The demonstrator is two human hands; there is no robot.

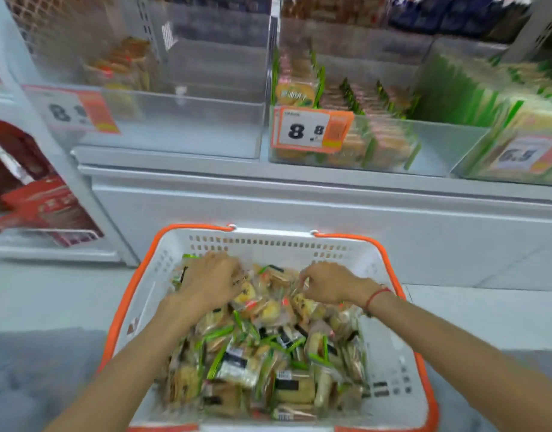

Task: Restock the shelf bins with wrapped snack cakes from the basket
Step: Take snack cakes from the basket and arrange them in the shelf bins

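Basically one head view, blurred by motion. White basket with orange rim (390, 363) on the floor in front of the shelf, heaped with wrapped snack cakes (262, 347) in clear, green-edged and black-labelled wrappers. Both hands down at the far end of the heap. Left hand (211, 277) spread palm-down over the packets, fingers dug in and partly hidden; whether anything is actually gripped cannot be told. Right hand (326, 282), red string at the wrist, fingers curled and pinching at a packet edge near the middle of the pile; looks like a hold on a wrapper but blurred, so not certain.

Above, clear shelf bins: left bin (175, 126) mostly bare with a few packets at the back left, price tag reading 8 at its front; middle bin (436, 145) part-filled with green-edged cakes behind an 8.8 tag (312, 130); right bin (474, 169) of pale green packs with a 6.5 tag. Red boxes on a lower shelf at far left.

Step in hand, judged: sorting and gathering matching packets. Best done by picking one wrapper type only, stacking flat between both hands, gripping by the bodies rather than the seams, then lifting clear of the rim toward the matching bin.
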